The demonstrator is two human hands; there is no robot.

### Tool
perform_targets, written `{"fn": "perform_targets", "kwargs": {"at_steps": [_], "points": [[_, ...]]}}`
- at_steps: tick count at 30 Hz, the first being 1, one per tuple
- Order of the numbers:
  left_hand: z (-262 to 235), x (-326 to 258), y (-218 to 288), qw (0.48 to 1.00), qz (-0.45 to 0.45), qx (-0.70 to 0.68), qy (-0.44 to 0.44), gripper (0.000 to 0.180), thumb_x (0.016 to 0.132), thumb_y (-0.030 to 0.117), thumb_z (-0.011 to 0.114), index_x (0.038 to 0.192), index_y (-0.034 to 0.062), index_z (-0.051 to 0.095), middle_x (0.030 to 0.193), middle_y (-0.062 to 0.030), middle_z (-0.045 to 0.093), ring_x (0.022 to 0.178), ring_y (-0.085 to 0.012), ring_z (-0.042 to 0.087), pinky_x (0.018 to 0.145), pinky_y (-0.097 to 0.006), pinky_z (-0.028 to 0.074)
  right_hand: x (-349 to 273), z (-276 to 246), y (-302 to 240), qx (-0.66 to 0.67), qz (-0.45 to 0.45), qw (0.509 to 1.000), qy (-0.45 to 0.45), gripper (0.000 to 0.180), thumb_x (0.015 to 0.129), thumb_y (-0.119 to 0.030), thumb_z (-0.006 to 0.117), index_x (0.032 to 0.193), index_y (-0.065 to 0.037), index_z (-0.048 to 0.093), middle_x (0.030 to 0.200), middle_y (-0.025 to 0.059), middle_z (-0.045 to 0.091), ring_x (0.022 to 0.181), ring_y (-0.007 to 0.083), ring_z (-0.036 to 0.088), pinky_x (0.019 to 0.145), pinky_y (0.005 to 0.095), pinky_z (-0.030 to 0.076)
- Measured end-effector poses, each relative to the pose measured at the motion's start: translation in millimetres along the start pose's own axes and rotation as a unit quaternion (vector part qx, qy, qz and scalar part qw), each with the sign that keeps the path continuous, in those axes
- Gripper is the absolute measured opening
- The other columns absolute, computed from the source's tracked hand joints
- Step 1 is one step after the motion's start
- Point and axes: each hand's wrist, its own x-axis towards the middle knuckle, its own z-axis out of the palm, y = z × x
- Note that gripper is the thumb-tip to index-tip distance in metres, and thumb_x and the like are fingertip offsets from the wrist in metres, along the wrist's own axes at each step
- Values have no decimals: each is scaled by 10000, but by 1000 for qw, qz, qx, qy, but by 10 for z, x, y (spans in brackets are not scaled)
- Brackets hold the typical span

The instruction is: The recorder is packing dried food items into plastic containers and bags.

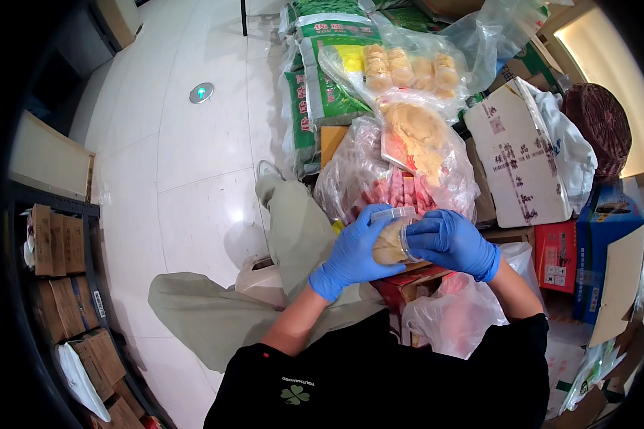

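Note:
In front of my body, my left hand point(358, 247), in a blue glove, is wrapped round a clear plastic tub point(389, 244) with pale yellow contents. My right hand point(451, 242), gloved alike, has its fingers curled against the tub's right rim; its fingertips are partly hidden. A clear round edge, perhaps a lid point(396, 214), shows above the tub by my left fingers. Just beyond my hands, pink-red strips point(401, 190) lie in a clear plastic bag point(354, 168). Behind them is a bag of pale yellow, crumbly-looking food point(416, 132).
Farther back, stacked filled tubs point(411, 69) lie in clear plastic on green sacks point(329, 64). A white printed box point(519, 154), a red box point(555, 256) and a blue box point(608, 243) stand at the right. A shelf of cartons point(68, 243) lines the left.

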Motion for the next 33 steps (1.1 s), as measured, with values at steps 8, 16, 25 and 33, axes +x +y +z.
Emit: {"fn": "perform_targets", "kwargs": {"at_steps": [8,16,25,33], "points": [[-200,-24,76,999,12,11,39,791,620,296,920,1308,73,600,1272,-155,570,1137,-369,635,951,-446,545,102,-44,-63,13,62,998,-1,273,823,-168,795,1076,-83,739,1091,85,742,909,318,689,809,421,561],[-493,-127,262,998,10,29,64,791,607,277,915,1316,99,613,1257,-147,577,1105,-361,642,909,-442,554,380,-60,-220,-65,25,996,-52,346,793,-181,793,1129,-122,742,1037,68,759,783,294,700,699,390,576],[-958,-455,363,991,-18,55,122,796,635,257,925,1347,106,603,1290,-163,580,1170,-371,629,989,-452,532,1016,-48,-552,-90,-26,988,-123,290,834,-177,721,1123,-171,740,928,82,726,694,319,675,611,402,543],[-1557,-881,571,974,-54,86,204,801,644,278,923,1350,99,589,1311,-170,570,1179,-389,630,980,-451,541,1838,26,-895,-16,-84,983,-163,321,819,-99,726,1137,-128,762,995,126,744,793,352,706,707,399,571]]}}
